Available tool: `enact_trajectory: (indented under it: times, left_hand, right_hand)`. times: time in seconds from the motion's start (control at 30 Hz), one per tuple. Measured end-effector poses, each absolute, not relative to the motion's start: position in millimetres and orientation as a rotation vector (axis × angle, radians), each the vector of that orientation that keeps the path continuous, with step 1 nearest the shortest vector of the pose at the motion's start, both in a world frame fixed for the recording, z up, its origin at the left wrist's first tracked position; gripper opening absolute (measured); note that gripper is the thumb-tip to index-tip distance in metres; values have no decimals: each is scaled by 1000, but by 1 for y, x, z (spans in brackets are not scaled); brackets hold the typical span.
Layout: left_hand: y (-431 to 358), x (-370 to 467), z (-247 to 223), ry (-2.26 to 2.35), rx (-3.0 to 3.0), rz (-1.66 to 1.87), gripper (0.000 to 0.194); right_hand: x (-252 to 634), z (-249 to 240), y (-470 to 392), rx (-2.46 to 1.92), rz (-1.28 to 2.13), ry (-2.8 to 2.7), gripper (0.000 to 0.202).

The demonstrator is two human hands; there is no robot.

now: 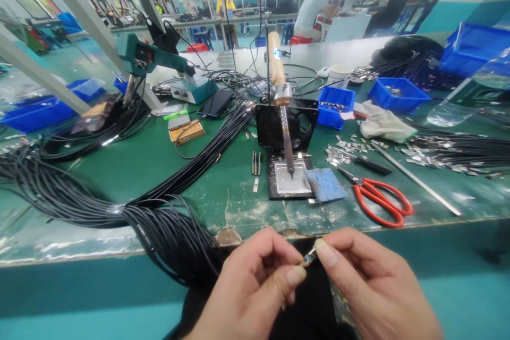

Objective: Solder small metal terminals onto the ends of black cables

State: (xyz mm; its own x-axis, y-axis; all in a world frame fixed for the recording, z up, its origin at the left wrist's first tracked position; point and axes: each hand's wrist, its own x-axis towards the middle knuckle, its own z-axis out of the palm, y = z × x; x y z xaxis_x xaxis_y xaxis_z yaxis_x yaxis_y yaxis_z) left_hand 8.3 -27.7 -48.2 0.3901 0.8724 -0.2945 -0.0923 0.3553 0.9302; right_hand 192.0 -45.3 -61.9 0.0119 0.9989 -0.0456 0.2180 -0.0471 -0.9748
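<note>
Both hands meet below the front edge of the green bench. My left hand pinches the coloured-wire end of a small metal connector. From the right, my right hand holds the connector's silvery end between thumb and index finger. Behind them a soldering iron with a wooden handle points down over a metal tray on a black base. A blue sponge lies at the tray's right. Whether a cable runs into my left palm is hidden.
Red-handled scissors lie at the right, near a metal strip and loose connectors. A black cable bundle hangs over the left front edge. Blue bins and a fan stand farther back. People sit in the background.
</note>
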Motion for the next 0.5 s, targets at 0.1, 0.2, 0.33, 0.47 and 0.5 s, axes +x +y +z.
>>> enact_trajectory:
  times: [0.1, 0.2, 0.33, 0.47, 0.5]
  left_hand:
    - [-27, 8, -46, 971, 1000, 770, 19]
    - [-28, 9, -43, 987, 979, 782, 20]
    - [-30, 11, -39, 1027, 948, 824, 22]
    - [-32, 11, -37, 1022, 915, 845, 24]
    - [-32, 11, -37, 1017, 906, 850, 25]
  right_hand:
    - [210, -57, -42, -1533, 917, -1389, 27]
    - [251, -56, -27, -1885, 322, -1323, 31]
    - [305, -58, 3, -2176, 6, -1696, 29]
    - [322, -62, 20, -2142, 70, -1822, 26]
    - [322, -63, 22, -2136, 55, -1800, 27]
